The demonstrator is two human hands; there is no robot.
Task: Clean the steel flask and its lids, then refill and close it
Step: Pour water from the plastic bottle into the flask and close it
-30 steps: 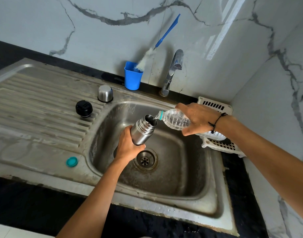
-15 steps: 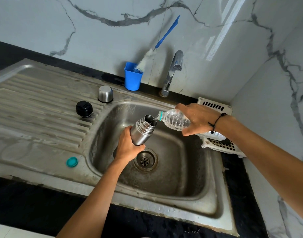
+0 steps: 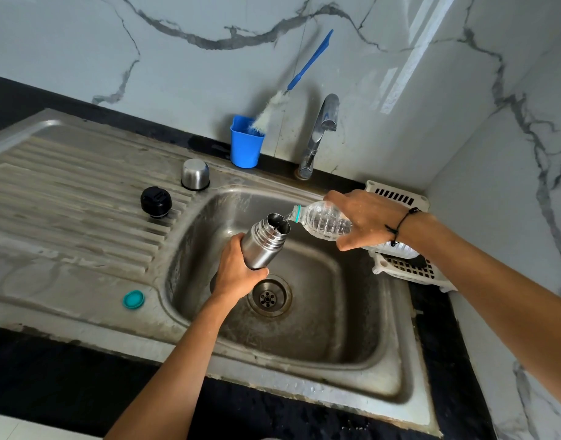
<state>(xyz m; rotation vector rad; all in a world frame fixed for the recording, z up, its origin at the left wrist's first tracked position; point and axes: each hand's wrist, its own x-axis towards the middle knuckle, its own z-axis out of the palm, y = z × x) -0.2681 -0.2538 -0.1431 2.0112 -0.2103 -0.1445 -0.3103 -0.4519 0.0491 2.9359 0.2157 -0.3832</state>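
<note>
From the head view, my left hand (image 3: 233, 272) gripped the steel flask (image 3: 264, 243) by its lower body, tilted over the sink (image 3: 320, 315) basin. My right hand (image 3: 363, 219) wrapped the plastic bottle (image 3: 320, 220), its neck tipped at the flask's open mouth, water running in. Left of my left hand, on the drainboard, sat the black inner lid (image 3: 156, 201) and the steel cup lid (image 3: 195, 174), apart from each other. The teal bottle cap (image 3: 133, 299) lay nearer me. Beyond my hands stood the blue cup (image 3: 245, 144) with the brush (image 3: 292, 84).
</note>
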